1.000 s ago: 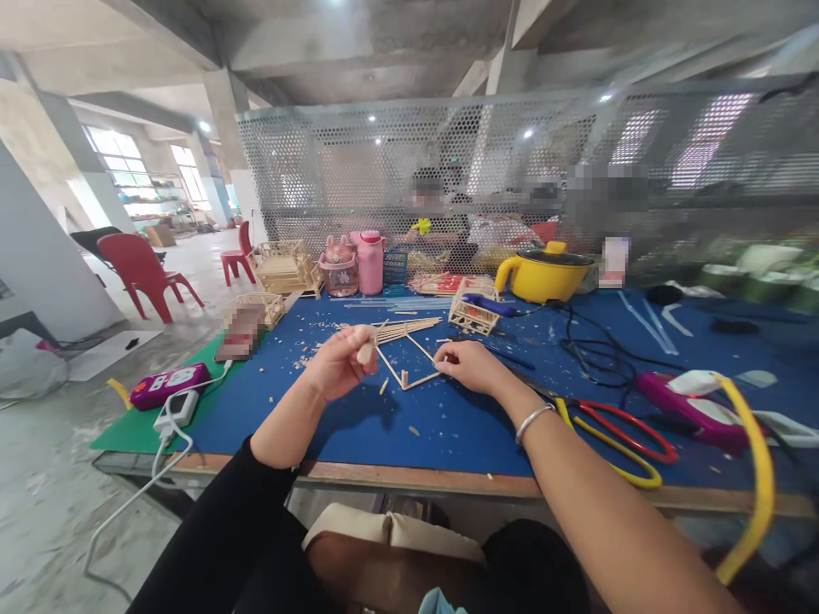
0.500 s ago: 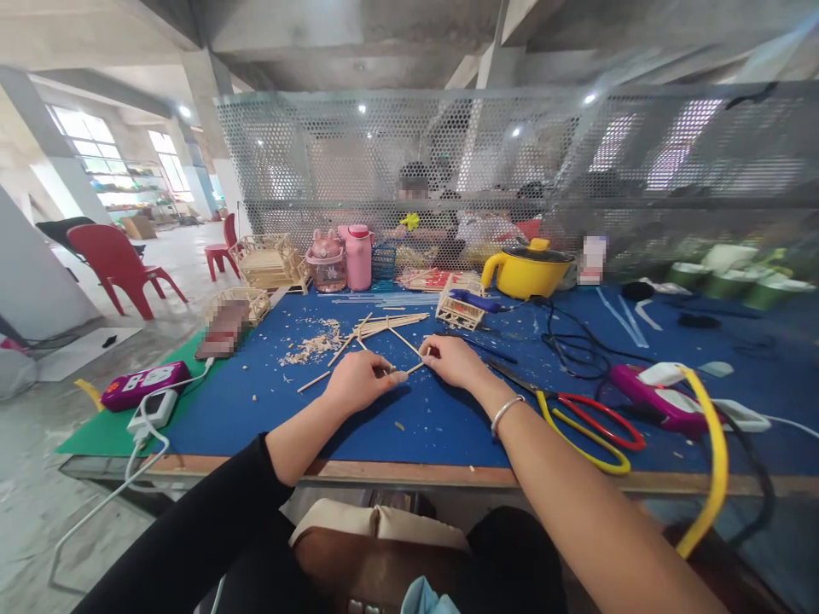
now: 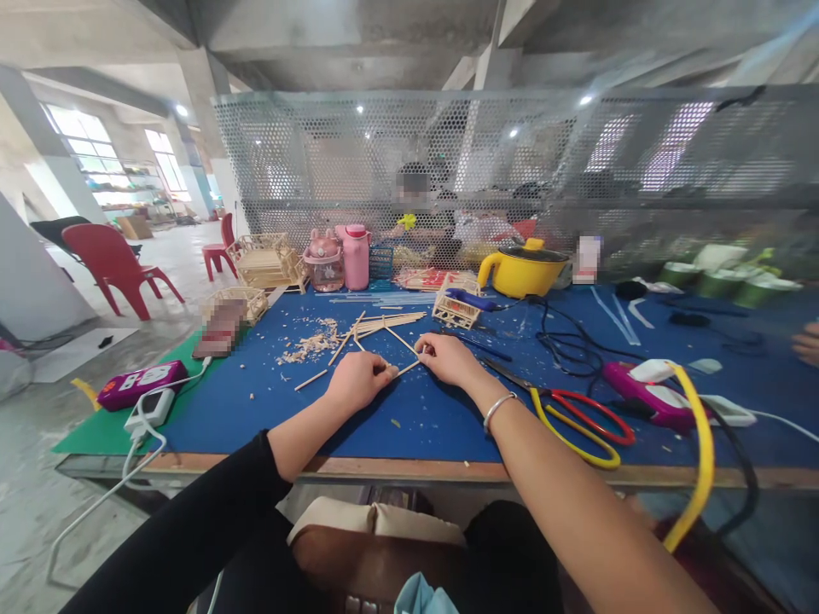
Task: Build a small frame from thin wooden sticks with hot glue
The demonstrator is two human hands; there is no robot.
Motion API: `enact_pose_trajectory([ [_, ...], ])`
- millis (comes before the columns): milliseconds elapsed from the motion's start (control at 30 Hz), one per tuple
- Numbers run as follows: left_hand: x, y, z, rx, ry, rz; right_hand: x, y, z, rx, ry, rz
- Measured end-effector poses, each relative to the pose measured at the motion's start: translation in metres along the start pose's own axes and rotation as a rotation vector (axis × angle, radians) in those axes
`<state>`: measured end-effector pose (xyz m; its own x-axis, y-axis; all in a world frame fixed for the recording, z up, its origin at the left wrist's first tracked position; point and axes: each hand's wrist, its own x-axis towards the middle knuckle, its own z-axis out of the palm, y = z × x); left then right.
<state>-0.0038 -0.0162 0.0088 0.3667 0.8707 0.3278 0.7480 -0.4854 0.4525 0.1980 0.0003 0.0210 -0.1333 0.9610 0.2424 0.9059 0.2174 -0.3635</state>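
Note:
A small frame of thin wooden sticks lies low over the blue table mat, between my two hands. My left hand pinches its near left corner between thumb and fingers. At the right corner, my right hand has its fingertips closed on the frame; the joint itself is hidden by them. Just beyond is a pile of loose wooden sticks, with some single sticks lying left of it. Wood scraps are heaped to the left of the pile.
Scissors lie right of my right forearm, beside a purple power strip. A blue glue gun rests on a small wooden rack. A yellow pot stands behind. Another person's hand shows at the right edge.
My left fingers have drawn slightly back from the right hand, baring more of the front stick. Another person's hand has come into view at the right edge.

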Motion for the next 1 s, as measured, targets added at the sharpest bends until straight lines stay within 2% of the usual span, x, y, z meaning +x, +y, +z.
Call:
enact_pose_trajectory([
  [200,0.000,-0.004,0.000,-0.099,-0.023,0.026,0.001,0.002,0.000,0.068,0.027,-0.010],
  [333,-0.004,-0.013,-0.012,-0.258,0.046,0.020,0.002,0.004,-0.006,0.141,0.096,-0.017],
  [400,-0.007,-0.019,-0.021,-0.304,0.066,0.072,0.003,0.005,-0.011,0.248,0.160,-0.024],
  [467,-0.009,-0.024,-0.028,-0.255,0.076,0.193,0.003,0.006,-0.016,0.423,0.206,-0.026],
  [533,-0.008,-0.026,-0.031,-0.096,0.149,0.311,0.002,0.005,-0.021,0.583,0.207,-0.013],
  [633,0.001,-0.026,-0.028,0.097,0.302,0.394,0.001,0.003,-0.028,0.724,0.170,0.003],
  [767,0.022,-0.022,-0.027,0.145,0.547,0.459,-0.002,0.000,-0.032,0.900,0.105,0.015],
  [833,0.031,-0.022,-0.031,0.151,0.615,0.492,-0.003,-0.001,-0.033,0.976,0.089,0.036],
  [933,0.039,-0.024,-0.035,0.124,0.533,0.524,-0.005,-0.002,-0.035,1.069,0.070,0.062],
  [1000,0.038,-0.023,-0.035,0.039,0.476,0.451,-0.006,-0.001,-0.035,1.150,0.060,0.053],
])
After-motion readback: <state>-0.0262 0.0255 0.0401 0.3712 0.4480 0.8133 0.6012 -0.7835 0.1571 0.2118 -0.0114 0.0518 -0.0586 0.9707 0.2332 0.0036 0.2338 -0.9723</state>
